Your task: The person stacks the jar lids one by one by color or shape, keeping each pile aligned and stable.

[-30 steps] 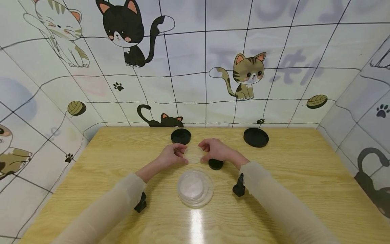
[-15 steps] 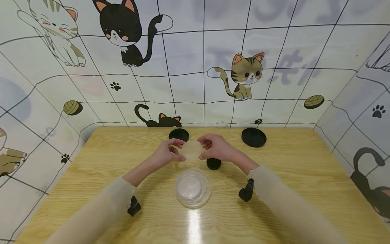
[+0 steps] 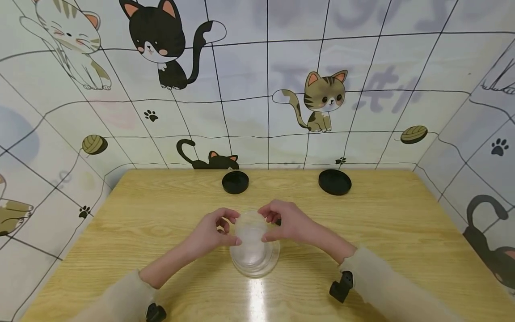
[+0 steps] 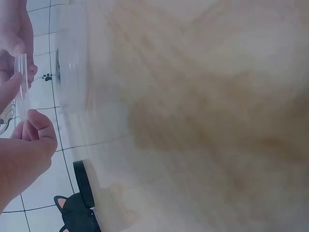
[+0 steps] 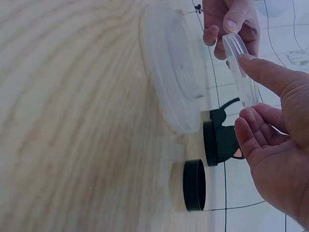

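A clear, shallow round plastic dish (image 3: 250, 226) is held level between both hands in the head view. My left hand (image 3: 211, 236) pinches its left rim with thumb and fingers; my right hand (image 3: 290, 223) pinches the right rim. Below it, a stack of clear round plastic dishes (image 3: 257, 270) sits on the table, the widest at the bottom. The right wrist view shows the held dish (image 5: 240, 67) edge-on, raised clear of the stack (image 5: 166, 63). From the left wrist, the held dish (image 4: 22, 89) appears as a thin clear edge.
Two black round dishes (image 3: 235, 182) (image 3: 335, 182) lie near the back edge of the wooden table (image 3: 161, 201). A smaller black dish (image 3: 278, 222) is mostly hidden behind the right hand. Behind the table hangs a cat-patterned backdrop (image 3: 249, 112).
Both hands have lifted the clear dish off the table and brought it nearer, over the stack. The stack and the black dishes have stayed in place.
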`<state>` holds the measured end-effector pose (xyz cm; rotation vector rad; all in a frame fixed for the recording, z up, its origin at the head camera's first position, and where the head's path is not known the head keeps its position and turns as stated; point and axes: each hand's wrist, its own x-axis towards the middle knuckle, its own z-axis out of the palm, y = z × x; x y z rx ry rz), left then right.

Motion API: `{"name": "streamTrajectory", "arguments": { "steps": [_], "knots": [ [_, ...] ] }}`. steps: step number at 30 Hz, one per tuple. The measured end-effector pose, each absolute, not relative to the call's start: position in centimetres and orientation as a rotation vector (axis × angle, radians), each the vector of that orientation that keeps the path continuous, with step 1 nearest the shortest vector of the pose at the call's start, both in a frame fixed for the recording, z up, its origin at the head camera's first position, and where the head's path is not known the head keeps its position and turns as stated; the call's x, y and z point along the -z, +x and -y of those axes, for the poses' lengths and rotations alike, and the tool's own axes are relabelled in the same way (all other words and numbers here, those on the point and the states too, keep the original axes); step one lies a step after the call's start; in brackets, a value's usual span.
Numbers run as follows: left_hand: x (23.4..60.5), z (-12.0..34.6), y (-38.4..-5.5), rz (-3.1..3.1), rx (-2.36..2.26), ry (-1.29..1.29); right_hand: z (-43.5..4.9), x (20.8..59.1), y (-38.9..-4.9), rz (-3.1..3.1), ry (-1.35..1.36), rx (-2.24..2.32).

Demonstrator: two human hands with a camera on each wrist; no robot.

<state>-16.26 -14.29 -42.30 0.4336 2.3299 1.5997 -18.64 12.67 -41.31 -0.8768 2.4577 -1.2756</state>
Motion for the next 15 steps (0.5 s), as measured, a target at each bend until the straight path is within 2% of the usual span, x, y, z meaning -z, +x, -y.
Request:
{"name": "streamTrajectory", "arguments": {
  "steps": [15],
  "knots": [
    [43.4, 14.6, -13.6, -2.379, -1.559, 0.438, -11.7, 42.6, -16.4, -2.499, -0.952, 1.173]
  ]
}}
